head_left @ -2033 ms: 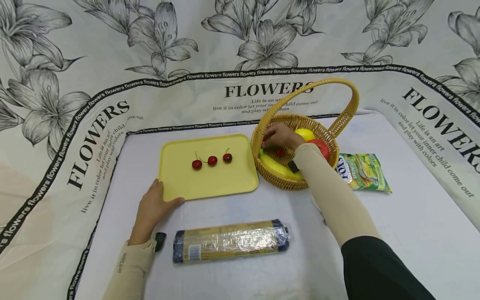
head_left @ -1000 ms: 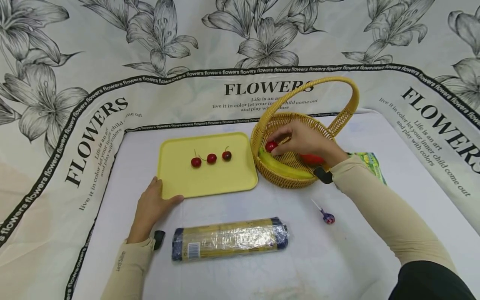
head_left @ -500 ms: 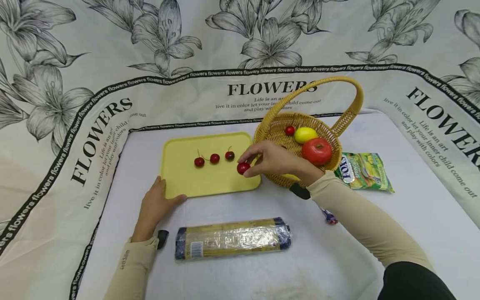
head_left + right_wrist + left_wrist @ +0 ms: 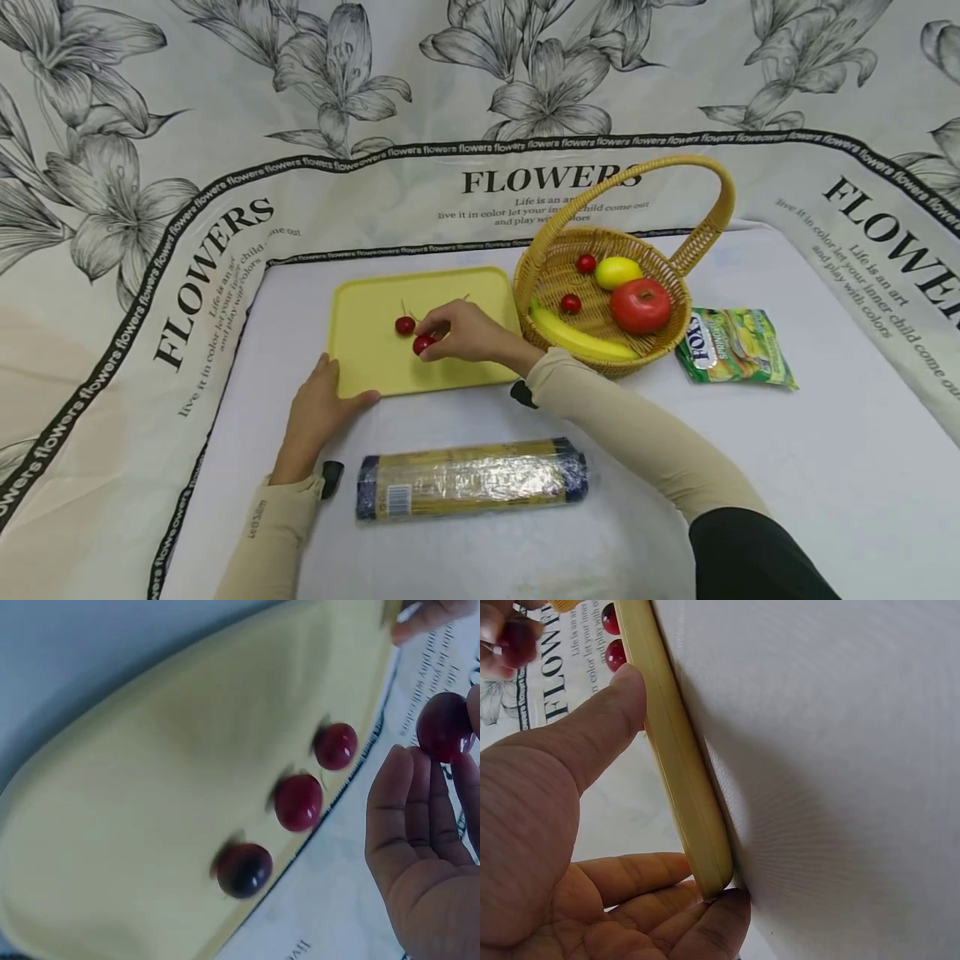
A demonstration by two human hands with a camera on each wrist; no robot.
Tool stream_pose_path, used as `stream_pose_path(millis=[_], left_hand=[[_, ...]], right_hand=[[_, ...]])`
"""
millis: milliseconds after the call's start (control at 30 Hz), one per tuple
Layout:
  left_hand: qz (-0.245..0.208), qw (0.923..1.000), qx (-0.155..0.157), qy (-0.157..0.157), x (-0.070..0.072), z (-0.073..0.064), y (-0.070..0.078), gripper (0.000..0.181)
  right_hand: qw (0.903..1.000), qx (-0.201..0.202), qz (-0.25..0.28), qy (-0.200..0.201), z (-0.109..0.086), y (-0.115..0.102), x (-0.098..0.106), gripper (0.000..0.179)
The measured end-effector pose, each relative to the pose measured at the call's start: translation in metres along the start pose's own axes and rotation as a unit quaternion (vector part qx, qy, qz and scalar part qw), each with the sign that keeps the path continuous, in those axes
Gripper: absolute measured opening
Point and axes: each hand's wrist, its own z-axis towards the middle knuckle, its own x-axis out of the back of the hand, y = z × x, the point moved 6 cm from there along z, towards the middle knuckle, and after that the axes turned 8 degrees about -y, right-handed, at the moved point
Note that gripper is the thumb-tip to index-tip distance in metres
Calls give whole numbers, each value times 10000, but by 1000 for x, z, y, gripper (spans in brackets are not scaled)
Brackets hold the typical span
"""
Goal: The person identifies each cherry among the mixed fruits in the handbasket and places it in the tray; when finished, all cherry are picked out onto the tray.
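Table (image 4: pixel 622 542): white, lower centre
Cloth (image 4: pixel 442 104): flower-printed, across top
Right hand (image 4: pixel 472 333): pinches a cherry (image 4: pixel 422 344)
Left hand (image 4: pixel 318 412): grips the yellow tray (image 4: pixel 405 379)

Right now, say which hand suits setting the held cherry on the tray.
Probably the right hand: it pinches the cherry above the tray, while the left hand holds the tray's corner.

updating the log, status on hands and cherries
Right hand pinching a cherry over yellow tray. Left hand holding tray's near left corner. Three other cherries on tray, nothing else seen in the way.
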Motion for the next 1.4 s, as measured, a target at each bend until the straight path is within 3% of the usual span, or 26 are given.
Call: stream_pose_path(millis=[233, 600, 833, 1000, 1100, 1167, 1267, 1400], left_hand=[[2, 10000, -78, 12, -1, 0, 2, 97], [115, 9999, -77, 49, 0, -1, 2, 95], [146, 9998, -70, 94, -1, 0, 1, 96], [113, 9999, -70, 95, -2, 0, 0, 96], [105, 9999, -61, 71, -3, 0, -2, 96], [90, 9999, -65, 85, -3, -1, -2, 97], [96, 9999, -81, 109, -2, -2, -2, 97], [106, 9999, -78, 87, -2, -2, 0, 97]], right_hand=[[9995, -193, -261, 57, 20, 11, -16, 35], [9971, -288, -685, 153, 36, 16, -39, 29], [9958, -351, -834, 170, 37, 17, -45, 27], [9954, -226, -930, 45, 28, 9, -37, 35], [9955, -8, -886, -349, 13, 0, -27, 35], [9928, 163, -850, -830, 0, -7, -21, 34], [9805, 241, -767, -1795, -26, -16, -10, 35], [9583, -19, -569, -2799, -61, -16, 12, 32]])
